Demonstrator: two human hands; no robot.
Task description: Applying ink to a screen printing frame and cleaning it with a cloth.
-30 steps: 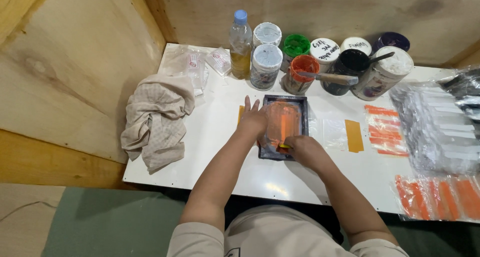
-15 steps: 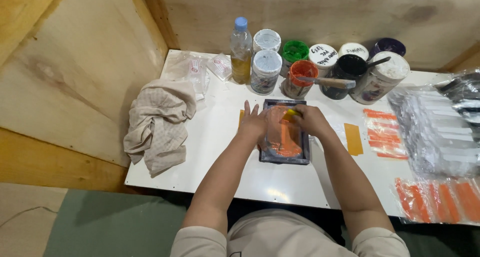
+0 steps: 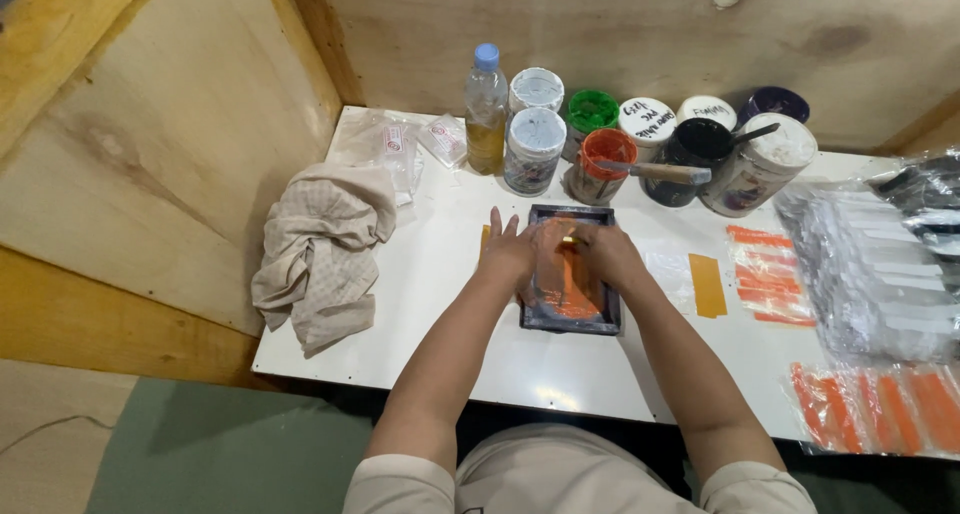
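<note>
A small dark printing frame (image 3: 570, 317) lies on the white table (image 3: 430, 304), with orange ink smeared down its mesh. My left hand (image 3: 507, 254) lies flat against the frame's left edge, fingers spread and pointing away from me. My right hand (image 3: 608, 256) is over the far right part of the frame. It is closed on a small yellowish scraper (image 3: 570, 239) that touches the mesh near the far end. Most of the scraper is hidden under my fingers.
Several paint jars stand at the back, among them an open orange jar (image 3: 603, 159) with a stick (image 3: 655, 171) across it and a black jar (image 3: 697, 146). A bottle (image 3: 485, 109) stands left of them. A beige cloth (image 3: 320, 249) lies left; clear bags (image 3: 880, 274) and orange-printed bags (image 3: 880, 404) lie right.
My right hand has moved from the near end of the frame up to its far end, leaving an orange streak on the mesh. My left hand has stayed at the frame's left edge.
</note>
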